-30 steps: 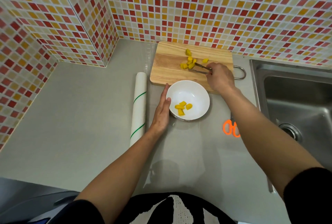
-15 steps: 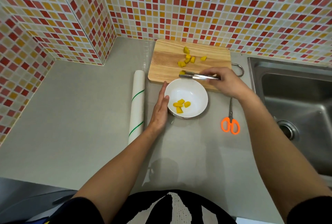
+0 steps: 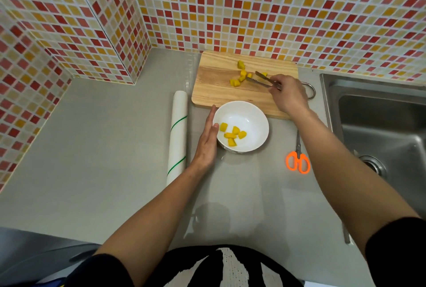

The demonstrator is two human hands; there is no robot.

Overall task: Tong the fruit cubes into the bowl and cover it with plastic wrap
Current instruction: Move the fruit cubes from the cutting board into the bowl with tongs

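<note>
While left hand [image 3: 206, 141] lies flat against bowl [image 3: 258, 123] rim, right hand [image 3: 288, 95] grips parted tongs [image 3: 261, 79].

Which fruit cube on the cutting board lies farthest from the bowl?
The lone fruit cube nearest the tiled wall, at the back of the cutting board. It sits apart, beyond the cluster of cubes by the tongs.
</note>
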